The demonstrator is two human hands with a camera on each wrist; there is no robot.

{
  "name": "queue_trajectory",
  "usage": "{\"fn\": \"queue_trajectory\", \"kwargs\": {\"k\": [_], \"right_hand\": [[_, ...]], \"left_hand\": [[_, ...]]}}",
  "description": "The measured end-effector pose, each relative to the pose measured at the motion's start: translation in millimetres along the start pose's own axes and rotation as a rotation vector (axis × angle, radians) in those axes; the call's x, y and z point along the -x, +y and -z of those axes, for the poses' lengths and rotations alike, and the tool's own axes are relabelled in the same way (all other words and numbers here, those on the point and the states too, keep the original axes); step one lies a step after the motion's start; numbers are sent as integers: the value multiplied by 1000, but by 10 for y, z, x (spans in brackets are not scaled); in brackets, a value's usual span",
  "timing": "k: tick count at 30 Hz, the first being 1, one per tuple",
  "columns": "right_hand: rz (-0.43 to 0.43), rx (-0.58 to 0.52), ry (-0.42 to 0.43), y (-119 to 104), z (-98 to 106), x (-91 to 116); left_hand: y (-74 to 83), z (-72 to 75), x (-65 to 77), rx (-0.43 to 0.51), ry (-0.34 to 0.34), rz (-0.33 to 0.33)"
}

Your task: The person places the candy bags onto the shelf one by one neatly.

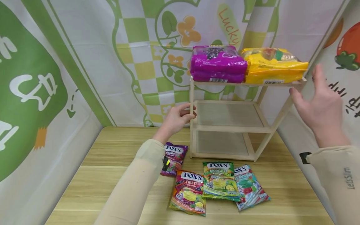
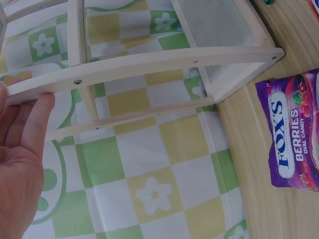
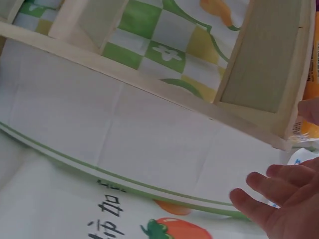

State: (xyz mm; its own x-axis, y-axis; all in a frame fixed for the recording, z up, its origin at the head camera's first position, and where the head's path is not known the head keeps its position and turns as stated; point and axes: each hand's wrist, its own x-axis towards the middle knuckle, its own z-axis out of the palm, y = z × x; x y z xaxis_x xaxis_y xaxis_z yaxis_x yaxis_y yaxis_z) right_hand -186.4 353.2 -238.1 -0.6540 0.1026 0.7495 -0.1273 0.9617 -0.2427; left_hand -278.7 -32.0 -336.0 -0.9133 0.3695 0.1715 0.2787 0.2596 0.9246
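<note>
A three-tier wooden shelf rack stands on the table. My left hand grips its left front post between thumb and fingers at about middle-tier height. At the upper right, my right hand is spread beside the top tier's right corner, holding nothing; its thumb is close to that corner, and I cannot tell whether it touches. A purple candy bag and a yellow candy bag lie side by side on the top tier, the yellow one nearer my right hand.
In front of the rack lie candy bags: purple Berries, red-orange Fruits, green Spring Tea and a teal one partly under the green. A printed curtain hangs behind, and a wall sheet stands close on the right.
</note>
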Motion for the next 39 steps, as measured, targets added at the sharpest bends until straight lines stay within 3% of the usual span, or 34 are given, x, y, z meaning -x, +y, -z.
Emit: {"fn": "queue_trajectory", "kwargs": {"k": [7,13,23,39], "right_hand": [[-253,-135,-279,101,-85,78],[-295,-203,-461,250,-209,160],[-225,-174,-491,347,-378,312],[-246,-226,-636,445,-427,371]], "left_hand": [[4,2,5,-1,-3,6],[6,3,7,0,1,2],[7,2,2,-8,0,12],[13,-4,0,-9,7,31]]}}
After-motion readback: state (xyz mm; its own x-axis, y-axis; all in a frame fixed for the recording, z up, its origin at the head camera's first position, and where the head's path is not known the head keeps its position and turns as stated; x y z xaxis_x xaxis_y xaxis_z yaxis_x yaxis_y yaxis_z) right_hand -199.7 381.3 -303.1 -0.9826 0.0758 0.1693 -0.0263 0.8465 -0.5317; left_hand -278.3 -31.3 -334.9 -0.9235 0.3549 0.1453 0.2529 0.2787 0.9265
